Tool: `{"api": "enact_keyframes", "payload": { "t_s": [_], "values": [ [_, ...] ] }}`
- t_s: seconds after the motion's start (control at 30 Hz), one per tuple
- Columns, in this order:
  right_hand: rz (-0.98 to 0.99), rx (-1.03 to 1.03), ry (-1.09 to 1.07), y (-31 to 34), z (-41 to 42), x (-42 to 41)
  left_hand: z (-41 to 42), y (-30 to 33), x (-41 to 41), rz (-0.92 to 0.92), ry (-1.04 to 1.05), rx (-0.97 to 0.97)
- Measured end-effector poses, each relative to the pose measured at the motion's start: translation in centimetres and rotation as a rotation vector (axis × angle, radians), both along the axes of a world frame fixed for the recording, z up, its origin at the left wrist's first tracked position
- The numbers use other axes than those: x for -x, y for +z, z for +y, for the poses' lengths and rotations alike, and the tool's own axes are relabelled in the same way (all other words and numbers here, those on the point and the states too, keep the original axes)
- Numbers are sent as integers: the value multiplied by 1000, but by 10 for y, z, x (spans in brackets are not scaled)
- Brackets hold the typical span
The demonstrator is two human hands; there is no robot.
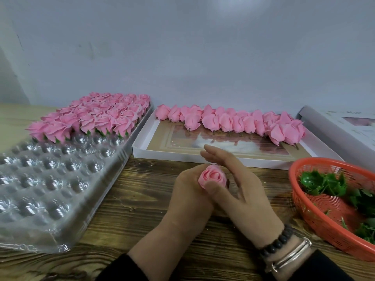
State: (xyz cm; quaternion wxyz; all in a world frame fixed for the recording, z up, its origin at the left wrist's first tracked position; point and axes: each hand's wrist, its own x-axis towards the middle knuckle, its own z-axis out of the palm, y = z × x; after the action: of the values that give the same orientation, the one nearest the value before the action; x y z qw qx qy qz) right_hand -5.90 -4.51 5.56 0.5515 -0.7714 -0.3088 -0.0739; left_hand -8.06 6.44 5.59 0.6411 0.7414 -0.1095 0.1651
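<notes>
Risk first: soft petals, easily creased by too firm a squeeze from the left hand point(188, 191), curled round the pink rose head point(212, 176) from below and from the left. Same danger from the right hand point(245, 191), with its thumb pressed against the near petal and its fingers straight and spread, reaching past the bloom toward the white box point(182, 156). Too hard a rub there would probably dent or tear the outer layer. Could also slip free on a loosened left grip and roll over the wooden tabletop point(132, 199) toward its near edge. Underside of the bloom hidden by the palm, so no telling whether a green base is fitted yet.

Rose head held just above the middle of the tabletop, opening turned up, cupped in the left hand and touching the right thumb. Just in front of the box's near wall, not touching it. Roughly midway between the clear dimpled tray point(50, 189) at the left edge and the red basket point(316, 213) at the right edge. Finished roses point(97, 116) standing in the tray's far rows, bare roses point(233, 122) lying along the box's far side, green calyxes point(324, 183) in the basket, near the right hand.
</notes>
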Motion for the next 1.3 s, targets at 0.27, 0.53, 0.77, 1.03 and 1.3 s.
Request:
{"api": "enact_keyframes", "payload": {
  "t_s": [0.27,0.53,0.77,1.03,1.3],
  "values": [
    [-123,-10,-118,-2,14,7,-13,3,5,78,15,-165],
    [-38,320,132,7,3,2,2,1,9,253,-181,-322],
    [41,335,103,7,-4,-5,3,3,4,100,-154,-165],
    [35,246,69,3,-9,-7,3,-3,0,-20,-56,-151],
    [-110,29,-52,-1,5,4,-3,-5,1,-55,143,-479]
  ]
}}
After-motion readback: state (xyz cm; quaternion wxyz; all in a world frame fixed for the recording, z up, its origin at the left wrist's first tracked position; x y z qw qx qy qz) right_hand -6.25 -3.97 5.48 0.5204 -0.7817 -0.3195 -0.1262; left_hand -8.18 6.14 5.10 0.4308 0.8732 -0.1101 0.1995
